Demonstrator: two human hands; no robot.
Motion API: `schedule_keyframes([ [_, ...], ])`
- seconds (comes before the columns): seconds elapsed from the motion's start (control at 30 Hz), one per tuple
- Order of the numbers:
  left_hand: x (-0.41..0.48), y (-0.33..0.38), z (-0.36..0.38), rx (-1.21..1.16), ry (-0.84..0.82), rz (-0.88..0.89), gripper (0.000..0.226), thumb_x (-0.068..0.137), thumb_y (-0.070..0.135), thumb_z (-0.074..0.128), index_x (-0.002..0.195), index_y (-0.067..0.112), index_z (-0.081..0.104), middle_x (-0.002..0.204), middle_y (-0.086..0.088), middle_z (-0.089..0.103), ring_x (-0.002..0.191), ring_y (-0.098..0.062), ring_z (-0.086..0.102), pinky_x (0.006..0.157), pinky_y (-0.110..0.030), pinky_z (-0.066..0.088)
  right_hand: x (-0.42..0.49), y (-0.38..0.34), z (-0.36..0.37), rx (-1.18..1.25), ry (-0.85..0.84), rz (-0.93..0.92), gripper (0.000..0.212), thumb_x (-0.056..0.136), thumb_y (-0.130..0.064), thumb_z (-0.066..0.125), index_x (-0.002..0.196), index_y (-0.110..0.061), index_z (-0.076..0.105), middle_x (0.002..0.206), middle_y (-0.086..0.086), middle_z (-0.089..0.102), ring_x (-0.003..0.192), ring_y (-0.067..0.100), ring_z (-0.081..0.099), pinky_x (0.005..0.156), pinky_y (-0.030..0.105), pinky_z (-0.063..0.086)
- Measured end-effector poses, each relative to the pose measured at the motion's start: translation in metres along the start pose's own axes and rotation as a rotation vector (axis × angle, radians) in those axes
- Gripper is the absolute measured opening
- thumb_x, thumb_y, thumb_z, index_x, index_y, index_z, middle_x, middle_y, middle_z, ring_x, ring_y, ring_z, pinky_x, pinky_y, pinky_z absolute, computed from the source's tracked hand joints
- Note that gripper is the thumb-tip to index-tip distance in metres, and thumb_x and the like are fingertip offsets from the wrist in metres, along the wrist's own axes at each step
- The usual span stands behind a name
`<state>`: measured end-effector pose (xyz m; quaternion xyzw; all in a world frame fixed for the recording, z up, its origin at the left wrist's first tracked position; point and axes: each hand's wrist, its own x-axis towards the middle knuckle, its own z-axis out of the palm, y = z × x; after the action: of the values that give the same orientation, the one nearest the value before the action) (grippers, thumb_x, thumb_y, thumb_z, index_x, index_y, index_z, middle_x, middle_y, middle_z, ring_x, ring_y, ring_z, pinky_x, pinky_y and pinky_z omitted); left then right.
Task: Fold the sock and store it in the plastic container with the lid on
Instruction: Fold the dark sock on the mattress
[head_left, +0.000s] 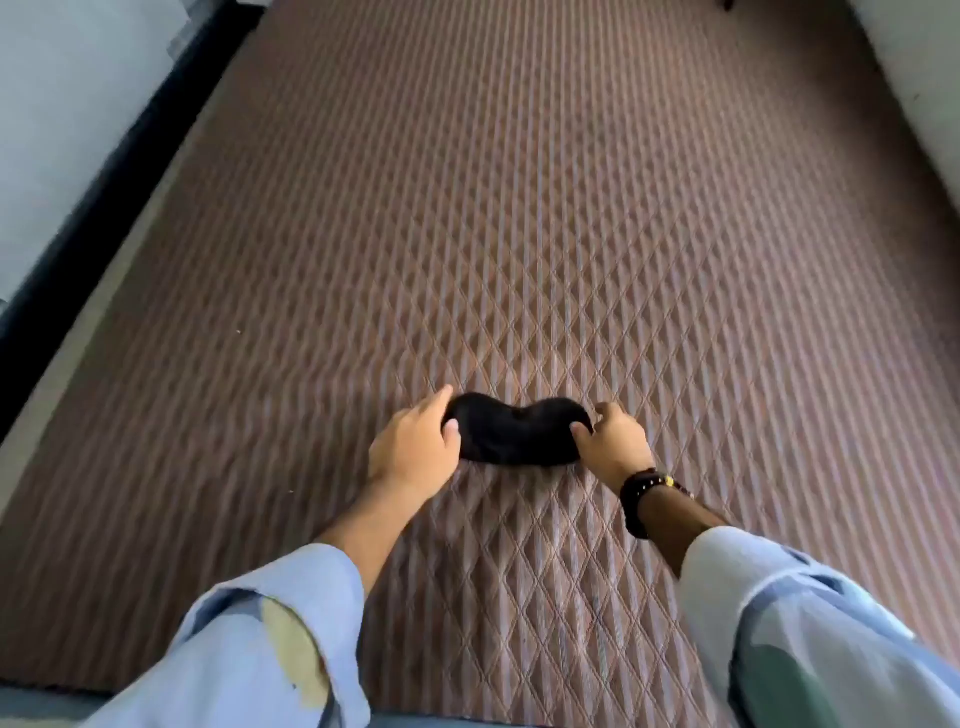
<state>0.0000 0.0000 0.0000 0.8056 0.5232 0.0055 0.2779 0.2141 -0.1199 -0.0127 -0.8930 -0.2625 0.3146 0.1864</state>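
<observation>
The left hand (413, 447) pinches the left end of a small black cloth sock (517, 431). The right hand (613, 444) pinches its right end. The sock lies bunched on a big brown quilted mattress (519, 208) with a diamond pattern. A dark bead bracelet (641, 499) circles the right wrist above light blue sleeves (270, 639).

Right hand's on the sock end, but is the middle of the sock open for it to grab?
Probably yes. The right hand pinches the sock's right end, the left hand the left end. The sock's middle lies bare on the quilted mat, with nothing covering it.
</observation>
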Motion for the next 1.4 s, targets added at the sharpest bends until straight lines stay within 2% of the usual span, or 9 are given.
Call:
schedule_keyframes([
  [0.33, 0.051, -0.031, 0.043, -0.601, -0.175, -0.390, 0.046, 0.091, 0.015, 0.078, 0.134, 0.001, 0.068, 0.098, -0.011, 0.074, 0.073, -0.019, 0.073, 0.080, -0.037, 0.064, 0.041, 0.027, -0.005, 0.149, -0.220, 0.036, 0.010, 0.091, -0.016, 0.075, 0.094, -0.007, 0.072, 0.084, 0.011, 0.068, 0.067, 0.023, 0.064, 0.064, 0.036, 0.058],
  [0.47, 0.046, -0.032, 0.034, -0.609, 0.014, -0.171, 0.026, 0.092, -0.004, 0.069, 0.106, 0.017, 0.074, 0.106, -0.007, 0.075, 0.090, -0.019, 0.075, 0.093, -0.035, 0.062, 0.033, 0.026, -0.008, 0.243, -0.165, -0.162, 0.015, 0.094, 0.000, 0.064, 0.100, -0.013, 0.069, 0.093, 0.007, 0.068, 0.076, 0.022, 0.063, 0.069, 0.039, 0.057],
  [0.6, 0.028, -0.033, 0.032, -0.471, 0.204, 0.050, 0.051, 0.083, -0.021, 0.053, 0.090, 0.026, 0.071, 0.111, 0.005, 0.065, 0.097, 0.015, 0.062, 0.094, -0.002, 0.046, 0.010, 0.033, 0.009, 0.145, 0.083, -0.405, 0.033, 0.085, 0.015, 0.056, 0.102, -0.012, 0.065, 0.111, 0.006, 0.060, 0.103, 0.030, 0.062, 0.090, 0.041, 0.056],
  [0.73, 0.011, -0.045, 0.049, -0.536, 0.152, -0.046, 0.051, 0.096, -0.011, 0.050, 0.134, 0.019, 0.066, 0.132, -0.005, 0.066, 0.117, -0.016, 0.065, 0.106, -0.034, 0.055, -0.011, 0.052, 0.033, -0.140, 0.039, -0.457, 0.050, 0.093, 0.005, 0.048, 0.139, -0.012, 0.055, 0.143, 0.007, 0.048, 0.125, 0.031, 0.054, 0.108, 0.040, 0.048],
  [0.8, 0.004, -0.049, 0.056, -0.676, 0.089, -0.240, 0.039, 0.108, 0.010, 0.043, 0.142, 0.019, 0.059, 0.137, -0.009, 0.066, 0.117, -0.028, 0.069, 0.093, -0.040, 0.063, -0.020, 0.056, 0.041, -0.152, 0.065, -0.460, 0.053, 0.097, 0.001, 0.044, 0.148, -0.013, 0.049, 0.150, 0.008, 0.046, 0.132, 0.030, 0.051, 0.112, 0.041, 0.045],
  [0.9, 0.003, -0.050, 0.059, -0.840, 0.020, -0.409, 0.036, 0.108, 0.031, 0.043, 0.138, 0.021, 0.061, 0.137, -0.008, 0.066, 0.102, -0.027, 0.074, 0.066, -0.028, 0.065, -0.026, 0.056, 0.047, -0.040, 0.188, -0.389, 0.043, 0.100, -0.005, 0.047, 0.141, -0.009, 0.055, 0.137, 0.012, 0.059, 0.126, 0.033, 0.055, 0.108, 0.042, 0.047],
  [1.03, 0.002, -0.038, 0.057, -0.843, 0.069, -0.410, 0.037, 0.098, 0.030, 0.066, 0.134, 0.020, 0.066, 0.127, -0.004, 0.071, 0.104, -0.018, 0.072, 0.086, -0.037, 0.065, -0.022, 0.042, 0.044, 0.212, 0.182, -0.145, 0.036, 0.099, -0.034, 0.061, 0.127, -0.012, 0.064, 0.110, 0.006, 0.071, 0.104, 0.023, 0.066, 0.092, 0.039, 0.055],
  [1.23, -0.018, 0.020, 0.056, -0.660, 0.174, -0.120, 0.026, 0.094, 0.031, 0.068, 0.120, 0.028, 0.070, 0.091, 0.022, 0.066, 0.086, 0.001, 0.067, 0.083, -0.027, 0.059, -0.004, 0.044, 0.039, 0.456, 0.031, 0.048, 0.016, 0.091, -0.022, 0.074, 0.101, -0.010, 0.070, 0.089, 0.003, 0.070, 0.085, 0.017, 0.067, 0.085, 0.040, 0.060],
  [1.4, -0.030, 0.056, 0.068, -0.415, 0.075, 0.144, 0.030, 0.095, 0.030, 0.067, 0.124, 0.026, 0.068, 0.112, 0.006, 0.075, 0.100, -0.017, 0.071, 0.086, -0.034, 0.059, -0.003, 0.050, 0.041, 0.554, -0.011, 0.033, 0.007, 0.092, -0.015, 0.073, 0.092, -0.018, 0.066, 0.086, 0.004, 0.068, 0.083, 0.018, 0.066, 0.092, 0.050, 0.060],
])
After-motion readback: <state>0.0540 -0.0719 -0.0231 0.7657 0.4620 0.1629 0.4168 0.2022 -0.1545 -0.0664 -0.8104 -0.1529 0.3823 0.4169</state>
